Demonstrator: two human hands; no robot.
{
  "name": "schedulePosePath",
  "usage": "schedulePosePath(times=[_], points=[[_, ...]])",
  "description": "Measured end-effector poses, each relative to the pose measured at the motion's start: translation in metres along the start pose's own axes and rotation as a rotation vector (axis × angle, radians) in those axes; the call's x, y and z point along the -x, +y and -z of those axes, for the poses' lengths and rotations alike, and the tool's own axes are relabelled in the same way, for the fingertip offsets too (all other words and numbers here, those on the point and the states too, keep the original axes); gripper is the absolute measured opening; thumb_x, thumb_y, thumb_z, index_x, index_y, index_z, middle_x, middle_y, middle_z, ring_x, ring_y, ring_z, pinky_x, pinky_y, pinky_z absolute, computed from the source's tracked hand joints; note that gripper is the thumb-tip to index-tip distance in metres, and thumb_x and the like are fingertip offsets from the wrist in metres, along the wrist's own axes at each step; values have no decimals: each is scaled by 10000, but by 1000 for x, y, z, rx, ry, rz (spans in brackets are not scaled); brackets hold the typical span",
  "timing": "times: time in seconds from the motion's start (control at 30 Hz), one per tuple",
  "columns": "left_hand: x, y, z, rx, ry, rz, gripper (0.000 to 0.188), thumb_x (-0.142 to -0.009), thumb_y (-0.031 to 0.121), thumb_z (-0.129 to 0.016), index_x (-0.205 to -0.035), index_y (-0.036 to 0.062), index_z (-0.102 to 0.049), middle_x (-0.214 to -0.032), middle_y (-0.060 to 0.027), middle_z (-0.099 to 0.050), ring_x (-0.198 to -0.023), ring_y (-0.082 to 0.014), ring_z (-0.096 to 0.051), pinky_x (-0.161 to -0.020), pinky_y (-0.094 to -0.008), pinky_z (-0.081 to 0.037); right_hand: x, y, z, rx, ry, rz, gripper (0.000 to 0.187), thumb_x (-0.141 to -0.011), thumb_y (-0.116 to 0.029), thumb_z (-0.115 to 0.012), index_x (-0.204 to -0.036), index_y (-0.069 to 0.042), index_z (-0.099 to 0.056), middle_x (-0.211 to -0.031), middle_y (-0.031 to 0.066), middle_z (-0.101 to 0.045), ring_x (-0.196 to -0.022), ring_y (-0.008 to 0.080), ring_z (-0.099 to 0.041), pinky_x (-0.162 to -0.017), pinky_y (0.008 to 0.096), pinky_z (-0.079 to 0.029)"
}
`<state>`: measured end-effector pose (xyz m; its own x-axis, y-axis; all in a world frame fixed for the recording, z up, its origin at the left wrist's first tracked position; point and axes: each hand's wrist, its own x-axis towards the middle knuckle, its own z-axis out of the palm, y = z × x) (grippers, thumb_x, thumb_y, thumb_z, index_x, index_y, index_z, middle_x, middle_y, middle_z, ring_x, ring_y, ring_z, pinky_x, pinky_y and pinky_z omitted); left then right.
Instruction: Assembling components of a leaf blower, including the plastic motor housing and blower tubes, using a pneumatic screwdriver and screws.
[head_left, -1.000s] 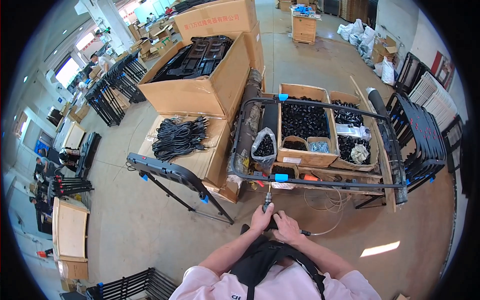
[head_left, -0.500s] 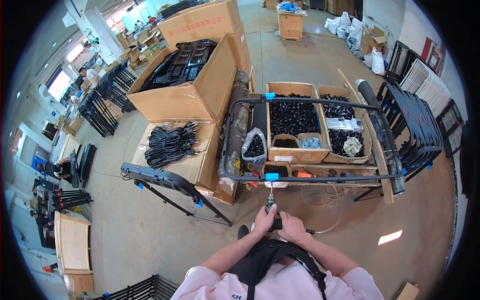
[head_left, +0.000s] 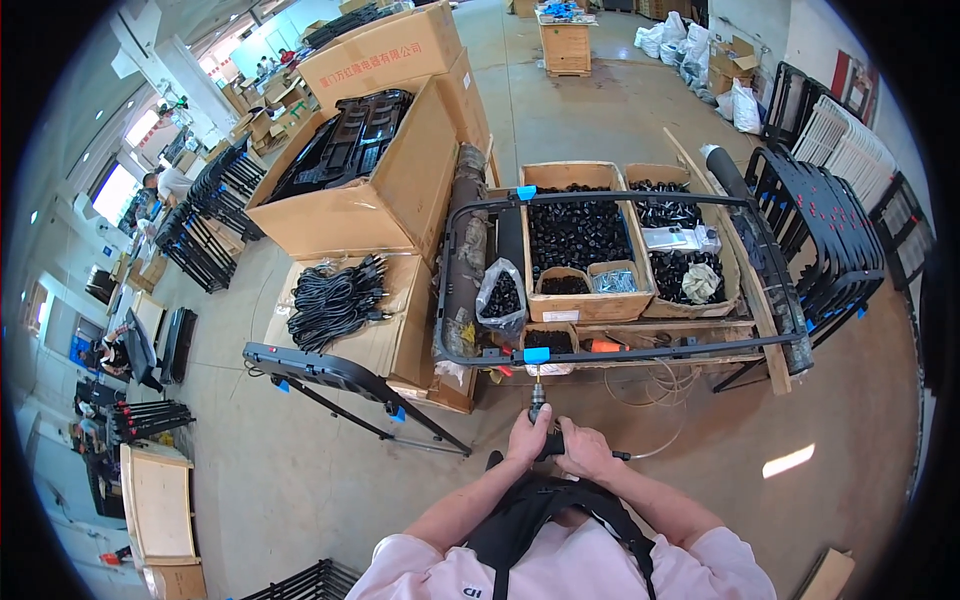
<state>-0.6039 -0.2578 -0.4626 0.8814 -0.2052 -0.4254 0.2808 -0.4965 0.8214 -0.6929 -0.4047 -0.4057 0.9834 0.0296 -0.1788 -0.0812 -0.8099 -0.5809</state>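
Observation:
My left hand is closed round the front of an air drill, just behind its chuck. My right hand wraps the drill's rear grip, and a thin air hose leads off beside it. The bit points away from me and meets, or nearly meets, the front bar of a black rectangular tube frame by a blue clip. Whether the tip is inside the bar I cannot tell. A second blue clip sits on the frame's far bar.
Under the frame stand a wooden box of black caps and a carton of black parts. Coiled black cables lie at the left, beside a black panel on legs. Stacked black frames lean at the right.
The whole view has shifted slightly, and the surroundings sit a little further left. Both hands keep their grip on the drill, which stays at the front bar by the blue clip.

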Motion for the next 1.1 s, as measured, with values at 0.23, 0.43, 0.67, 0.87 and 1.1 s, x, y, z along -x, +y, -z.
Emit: schedulePosePath(times=[0.23, 0.43, 0.67, 0.87, 1.1], points=[[-14, -8, -3, -11, 7, -8, 667, -982, 624, -594, -1057, -37, -642, -989, -275, -717, -1012, -430, -708, -890, -488, -526, -8, 5, -3, 19, 17, 1, 817, -742, -306, -822, -1378, 35, -440, -1035, 283, -721, -943, 454, -721, -838, 538, -575], [-18, -1, -3, -17, 7, -8, 649, -985, 604, -606, -1062, -40, -639, -986, -263, -720, -995, -409, -714, -879, -480, -532, -11, 4, 5, 52, -15, -14, 884, -747, -302, -813, -1443, 64, -411, -1094, 280, -723, -967, 425, -729, -863, 515, -579], [-16, 12, -3, 18, 4, 11, 663, -985, 610, -606, -1099, -43, -637, -1012, -268, -723, -1014, -415, -715, -892, -485, -533, -15, 4, 5, 55, 43, 74, 596, -757, -231, -786, -1259, 6, -569, -1119, 219, -647, -1046, 417, -677, -906, 509, -560], [-14, 4, -3, -20, 13, 11, 662, -986, 608, -606, -1098, -44, -631, -1039, -289, -720, -1036, -420, -716, -897, -488, -530, -10, -5, -1, -4, 59, 32, 511, -742, -207, -793, -1169, -27, -576, -1194, 206, -573, -1089, 440, -634, -920, 539, -530], [-7, 2, -1, 54, -44, 14, 581, -1024, 561, -608, -1049, -18, -626, -927, -141, -681, -893, -227, -648, -821, -403, -521, -4, -7, -4, -16, 98, 27, 466, -719, -130, -741, -1146, -8, -600, -1145, 205, -587, -1054, 427, -644, -908, 529, -535]])
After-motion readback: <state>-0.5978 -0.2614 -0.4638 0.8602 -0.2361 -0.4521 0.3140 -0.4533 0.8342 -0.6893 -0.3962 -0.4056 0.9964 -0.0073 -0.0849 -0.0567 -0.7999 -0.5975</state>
